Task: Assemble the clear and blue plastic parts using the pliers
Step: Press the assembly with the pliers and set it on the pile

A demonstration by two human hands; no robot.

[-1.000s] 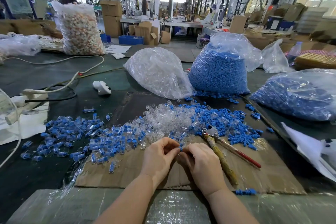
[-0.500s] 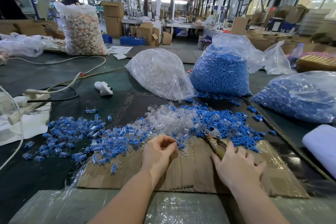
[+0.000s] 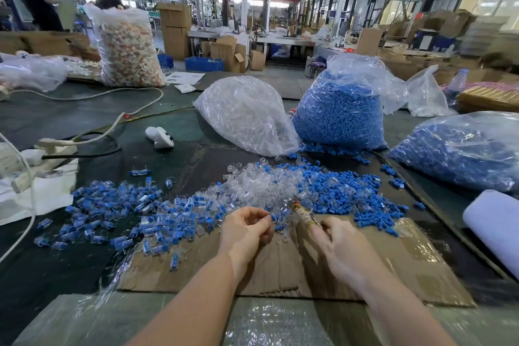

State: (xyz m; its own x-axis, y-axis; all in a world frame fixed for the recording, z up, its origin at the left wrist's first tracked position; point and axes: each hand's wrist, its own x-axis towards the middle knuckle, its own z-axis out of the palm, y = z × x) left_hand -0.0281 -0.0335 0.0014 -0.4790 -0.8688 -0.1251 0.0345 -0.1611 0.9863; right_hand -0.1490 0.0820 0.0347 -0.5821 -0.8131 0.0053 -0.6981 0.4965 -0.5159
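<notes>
Pliers point(image 3: 304, 215) are gripped in the right hand point(image 3: 339, 244), fingers curled round the tape-wrapped handles. Long axis runs from the hand up and to the left; the head is aimed at the loose pile and at the left hand. Jaw state cannot be told, the head is blurred against the clear parts.

A small part is pinched at the fingertips of the left hand point(image 3: 247, 229), fingers curled. Most likely a clear piece with a blue insert, but too small to confirm. It is held just left of the pliers' head, over the far edge of the cardboard sheet point(image 3: 280, 270).

Progress, as a judgement: well underway, far from done.
- Done: a wide spread of assembled pieces point(image 3: 112, 211) (blue seated in clear) lies left of the hands.
- Left: a mixed heap of loose clear parts point(image 3: 261, 185) and loose blue parts point(image 3: 351, 194) just beyond the hands.
- Bulk stock behind it: a bag of clear parts point(image 3: 247, 115), a bag of blue parts point(image 3: 339, 112), and a second blue bag point(image 3: 463, 149) at right. All look full.

Current step is judged to be the pressing of the pinched piece with the pliers.

Further out: a green table mat point(image 3: 56, 118), a white cable point(image 3: 92, 95), and a sack of pale mixed parts point(image 3: 126, 48) at far left.
</notes>
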